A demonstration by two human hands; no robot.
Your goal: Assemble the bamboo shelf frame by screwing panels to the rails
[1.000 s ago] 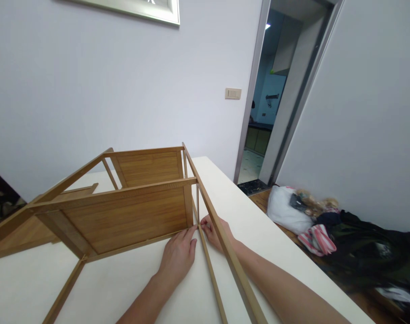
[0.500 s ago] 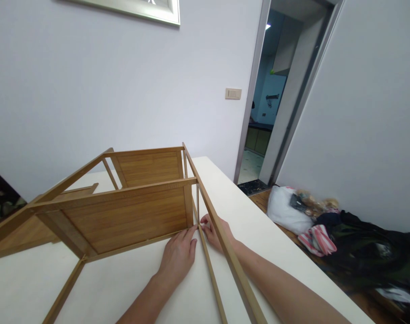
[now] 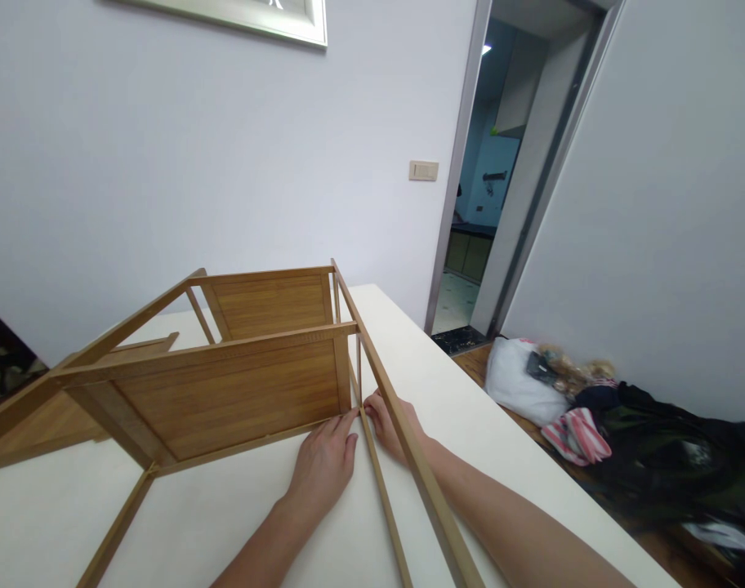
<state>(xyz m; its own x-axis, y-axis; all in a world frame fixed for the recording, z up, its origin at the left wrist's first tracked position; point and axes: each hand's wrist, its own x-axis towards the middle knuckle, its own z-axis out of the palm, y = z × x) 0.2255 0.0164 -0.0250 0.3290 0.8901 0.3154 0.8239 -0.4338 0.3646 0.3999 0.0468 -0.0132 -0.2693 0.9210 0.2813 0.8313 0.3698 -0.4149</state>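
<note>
Where the wooden panel (image 3: 225, 398) ends at four o'clock, your left hand (image 3: 327, 451) lies flat. Your right hand (image 3: 383, 422) curls alongside, grip unclear.

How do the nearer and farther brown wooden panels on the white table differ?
The nearer brown rectangular wooden panel looks larger in view than the farther brown rectangular wooden panel. The nearer panel's face shows almost whole; the farther panel's lower part is hidden behind it. The left hand is at the nearer panel's lower right corner; neither hand is at the farther panel. Both stand on edge.
</note>
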